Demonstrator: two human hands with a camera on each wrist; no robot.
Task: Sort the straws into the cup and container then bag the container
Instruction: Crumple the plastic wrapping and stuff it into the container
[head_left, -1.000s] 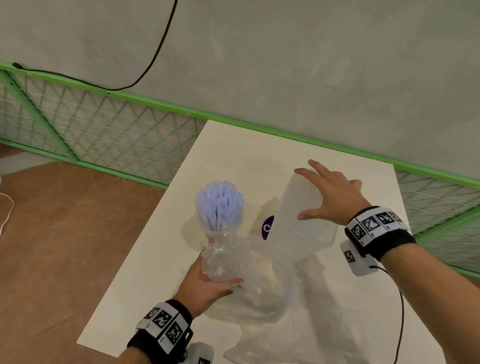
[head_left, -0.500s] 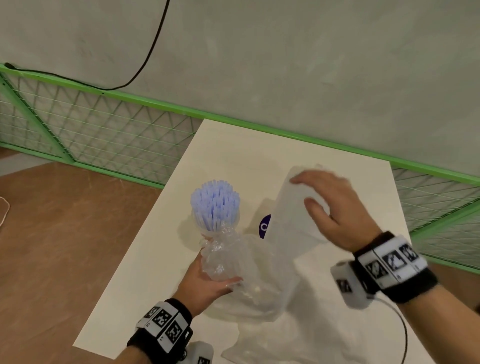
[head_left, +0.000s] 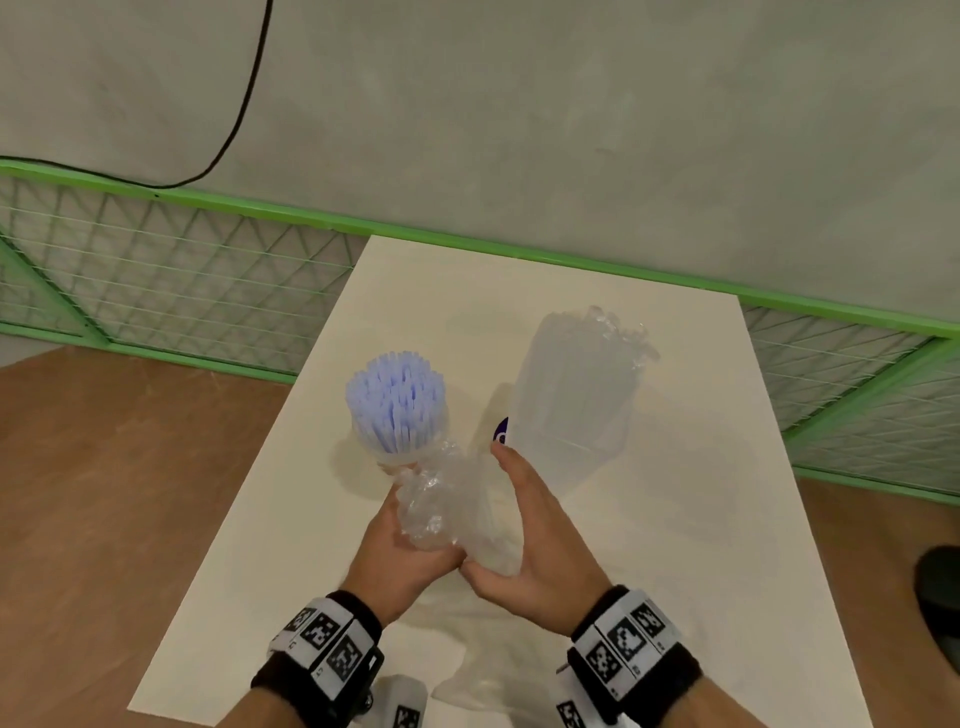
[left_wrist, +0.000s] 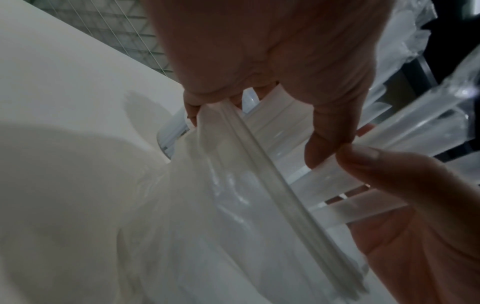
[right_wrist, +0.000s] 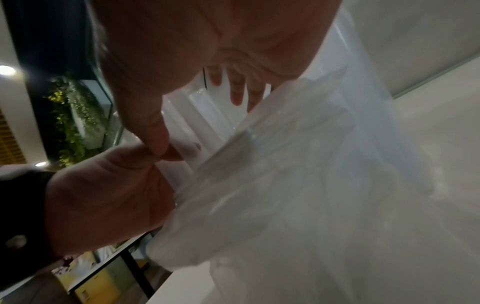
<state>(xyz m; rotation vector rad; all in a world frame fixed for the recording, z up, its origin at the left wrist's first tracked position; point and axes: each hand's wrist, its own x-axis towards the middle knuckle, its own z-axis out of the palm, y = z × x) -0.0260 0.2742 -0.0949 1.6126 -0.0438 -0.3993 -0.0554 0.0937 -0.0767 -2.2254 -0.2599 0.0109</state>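
A clear cup (head_left: 396, 457) full of blue straws (head_left: 395, 402) stands left of centre on the white table (head_left: 685, 530). To its right stands a tall translucent container (head_left: 571, 410) with crinkled clear plastic at its top. Between them, nearer me, both hands hold up a clear zip bag (head_left: 447, 501). My left hand (head_left: 410, 551) grips its bunched side. My right hand (head_left: 524, 535) lies along the other side with the thumb underneath. In the left wrist view the left fingers (left_wrist: 330, 148) pinch the bag's zip strip (left_wrist: 262, 164). The right wrist view shows the bag (right_wrist: 285, 185) held against the right palm.
The bag's lower part (head_left: 493, 665) trails flat on the table toward me. A green mesh railing (head_left: 156, 291) runs behind the table below a grey wall with a black cable (head_left: 244, 104). A dark object (head_left: 940, 597) sits on the brown floor at the right.
My right hand has left the top of the container and come down to the bag next to my left hand. The container now stands alone. The left hand kept its hold.
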